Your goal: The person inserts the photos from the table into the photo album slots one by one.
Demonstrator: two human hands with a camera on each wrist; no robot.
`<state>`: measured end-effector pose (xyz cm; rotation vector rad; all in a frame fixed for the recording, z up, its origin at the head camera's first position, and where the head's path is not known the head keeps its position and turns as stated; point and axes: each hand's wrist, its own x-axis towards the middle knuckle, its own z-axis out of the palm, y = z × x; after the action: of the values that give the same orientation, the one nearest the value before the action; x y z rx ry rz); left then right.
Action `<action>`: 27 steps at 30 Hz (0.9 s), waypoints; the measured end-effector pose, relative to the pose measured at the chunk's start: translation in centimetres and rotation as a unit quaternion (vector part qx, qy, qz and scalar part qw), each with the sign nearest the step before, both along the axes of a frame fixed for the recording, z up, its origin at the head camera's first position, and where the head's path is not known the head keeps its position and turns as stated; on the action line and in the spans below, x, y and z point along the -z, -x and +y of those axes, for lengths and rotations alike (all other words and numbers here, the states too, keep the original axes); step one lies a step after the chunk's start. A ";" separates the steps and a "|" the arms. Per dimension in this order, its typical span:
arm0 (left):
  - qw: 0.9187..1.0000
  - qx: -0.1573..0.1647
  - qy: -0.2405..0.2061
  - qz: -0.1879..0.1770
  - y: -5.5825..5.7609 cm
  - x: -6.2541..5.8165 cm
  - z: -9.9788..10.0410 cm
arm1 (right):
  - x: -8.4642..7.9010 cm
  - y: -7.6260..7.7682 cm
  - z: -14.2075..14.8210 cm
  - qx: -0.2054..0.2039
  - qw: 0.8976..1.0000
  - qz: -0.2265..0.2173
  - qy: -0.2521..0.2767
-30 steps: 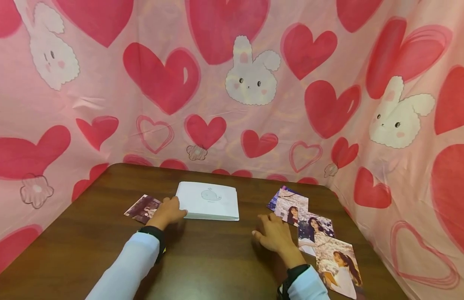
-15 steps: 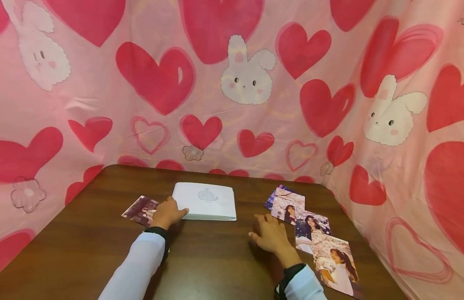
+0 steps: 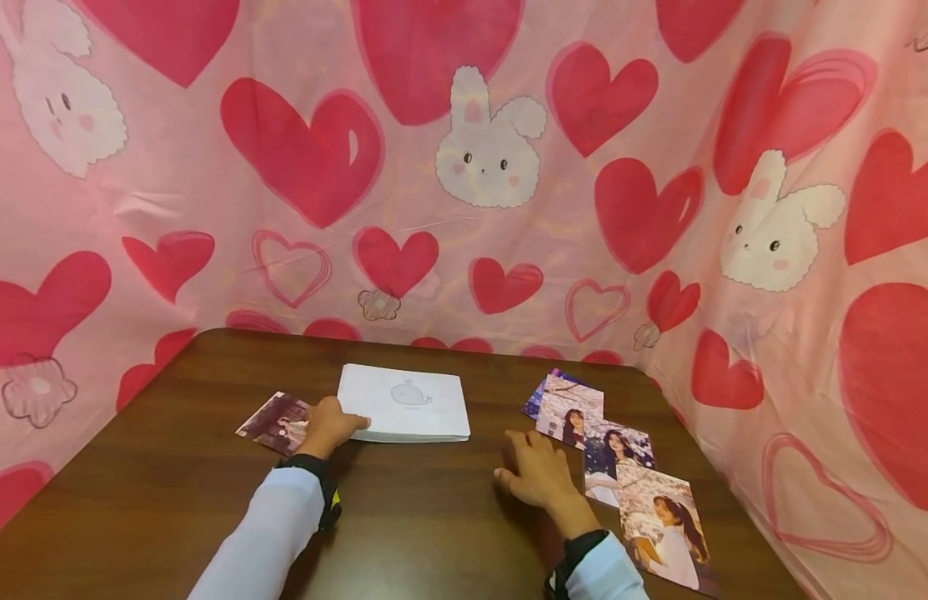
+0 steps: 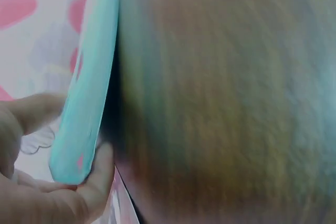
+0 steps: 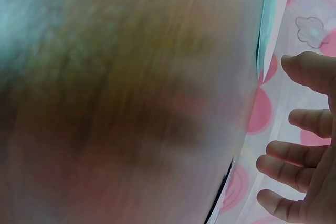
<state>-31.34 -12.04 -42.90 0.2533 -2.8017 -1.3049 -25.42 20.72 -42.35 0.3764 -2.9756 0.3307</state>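
A thick white book (image 3: 441, 417) with a small grey whale drawn on its cover lies flat near the middle of the table. At its left end my left hand (image 3: 330, 429) grips it, thumb on the near edge. The left wrist view shows the book's pale teal edge (image 4: 86, 93) between the thumb and fingers. A dark photo (image 3: 271, 422) is just left of that hand, partly covered by it. My right hand (image 3: 540, 471) is low over the table with fingers spread, holding nothing. Its fingers (image 5: 296, 153) appear apart from the book in the right wrist view.
Beside the right hand, overlapping photos run diagonally toward me: a purple one (image 3: 534, 402), a blossom portrait (image 3: 569, 396), a darker portrait (image 3: 617, 454) and a larger one (image 3: 662, 521) near the right edge. A pink heart-and-bunny cloth (image 3: 403, 192) hangs around the brown table (image 3: 418, 517).
The head view has turned slightly to the right, so everything appears further left. Both hands, the book and the photos keep nearly the same places relative to each other.
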 end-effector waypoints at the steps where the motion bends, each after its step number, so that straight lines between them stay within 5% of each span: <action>1: 0.999 0.000 -0.033 -0.010 0.0 -0.1 -0.1 | 0.0 0.0 0.0 0.001 1.000 -0.004 0.001; 6: 0.975 0.008 -0.212 -0.069 -0.1 -0.1 -0.4 | 0.3 -0.2 0.2 -0.001 1.000 -0.019 0.007; 9: 0.961 0.015 -0.263 -0.087 0.0 -0.1 -0.5 | 0.4 -0.1 0.1 -0.004 1.000 -0.018 0.011; 19: 0.962 0.025 -0.260 -0.076 -0.1 0.2 -0.6 | 0.4 -0.2 -0.4 -0.017 1.000 -0.009 0.003; 27: 0.961 0.040 -0.274 -0.011 -0.6 -0.8 0.3 | 0.0 -0.4 -0.2 -0.019 1.000 0.002 0.004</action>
<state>-30.73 -11.71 -42.13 0.1701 -2.4208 -2.0881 -25.03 20.52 -42.39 0.4322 -2.9666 0.3445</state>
